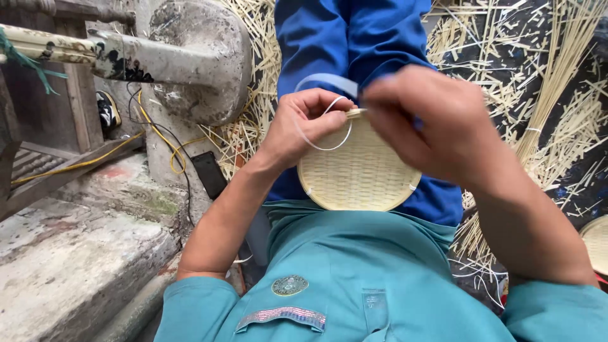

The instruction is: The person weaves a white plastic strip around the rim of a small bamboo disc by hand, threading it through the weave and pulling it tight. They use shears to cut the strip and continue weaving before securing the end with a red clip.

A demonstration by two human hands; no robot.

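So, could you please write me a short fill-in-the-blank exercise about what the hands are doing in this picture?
1. Both hands work at the top edge of a round woven ____ tray.
2. The left hand pinches a thin white ____ that curves in a loop.
3. The right hand is at the tray's ____ rim.
4. The tray rests on the person's lap, on ____ trousers.

Missing words: bamboo; strip; top; blue
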